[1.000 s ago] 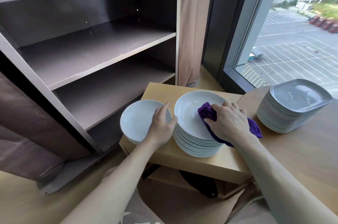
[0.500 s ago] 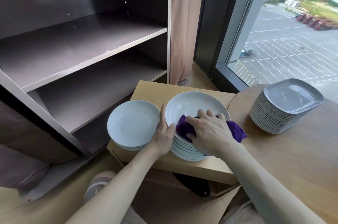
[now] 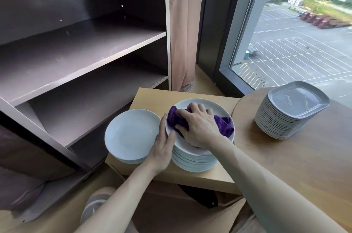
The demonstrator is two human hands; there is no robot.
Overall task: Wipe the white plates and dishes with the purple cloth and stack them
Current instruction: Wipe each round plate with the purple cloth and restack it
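A tall stack of round white plates (image 3: 192,158) stands on a low wooden stand (image 3: 152,97). My right hand (image 3: 198,126) presses the purple cloth (image 3: 224,124) into the top plate (image 3: 219,108), fingers curled over the bunched cloth. My left hand (image 3: 163,147) grips the left rim of that top plate, thumb on the rim. To the left sits a short stack of round white plates (image 3: 131,135), nothing on it.
A stack of squarish grey-white dishes (image 3: 289,111) stands on the round wooden table (image 3: 304,166) at right. A dark open shelf unit (image 3: 80,65) fills the left. A curtain (image 3: 181,29) and a window (image 3: 304,33) are behind.
My right hand has swept the cloth from the plate's near-left part toward its middle and far side. My left hand stays on the left rim. The camera moved slightly.
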